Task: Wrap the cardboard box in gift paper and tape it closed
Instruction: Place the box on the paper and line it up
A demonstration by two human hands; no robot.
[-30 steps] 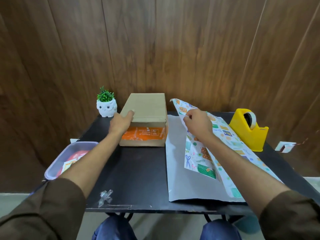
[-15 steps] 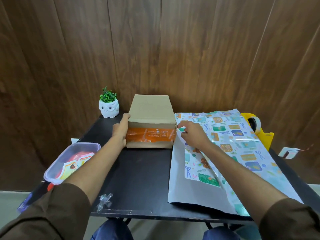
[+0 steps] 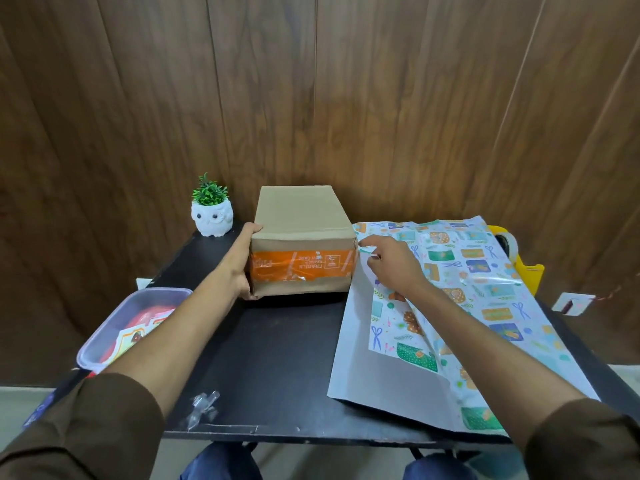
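Head view: a person sat at a black worktop [image 3: 284, 358] by a wood-panelled wall, both arms reaching forward.
Box: the box [image 3: 301, 216] stood at the back of the worktop, orange tape across its near face, its right side just beside the paper [image 3: 485, 282]; whether its base was clear of the worktop could not be told.
Left grip: the left hand [image 3: 242, 261] clasped the box's left side, a finger over the top edge and the thumb low at the near corner.
Right grip: the right hand [image 3: 391, 268] appeared to pinch the paper's turned-over edge, close to the box's right corner.
Paper: it covered the right half, plain side up nearest the person, print showing where it was folded back (a glossy sheet, so likely slippery).
Step in hand: probably getting the box onto the paper.
Doing it well: flatten the sheet plain side up, then lift the box rather than drag it, so the edge does not ruck. Set it square and about central, leaving enough margin to meet over the top.
Risk: the sheet lay over part of the yellow dispenser [image 3: 528, 273], which could snag it.
Left side: an owl pot [image 3: 211, 220] and a tub [image 3: 114, 327].
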